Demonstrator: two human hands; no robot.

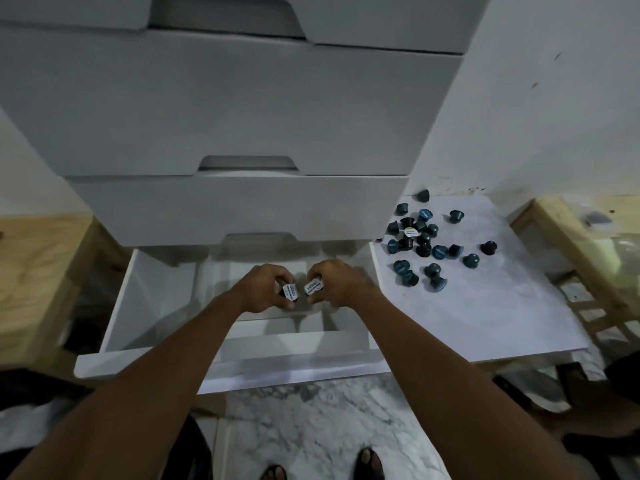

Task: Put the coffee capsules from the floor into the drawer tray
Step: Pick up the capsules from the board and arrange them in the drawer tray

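Note:
The bottom drawer (221,367) of a white chest is pulled out, and a clear divided tray (313,323) lies inside it. Both my hands hover over the tray's middle. My left hand (265,287) grips a dark coffee capsule (290,292) with a white lid. My right hand (337,284) holds a second capsule (313,285), white lid facing up. The two capsules are nearly touching. To the right, several blue and black capsules (420,242) lie scattered on a white sheet (485,313) on the floor.
Closed white drawers (221,109) stack above the open one. Wooden frames stand at the left (38,282) and right (585,258). Marble floor (322,434) and my feet are in front of the drawer. A white wall (554,98) rises behind the sheet.

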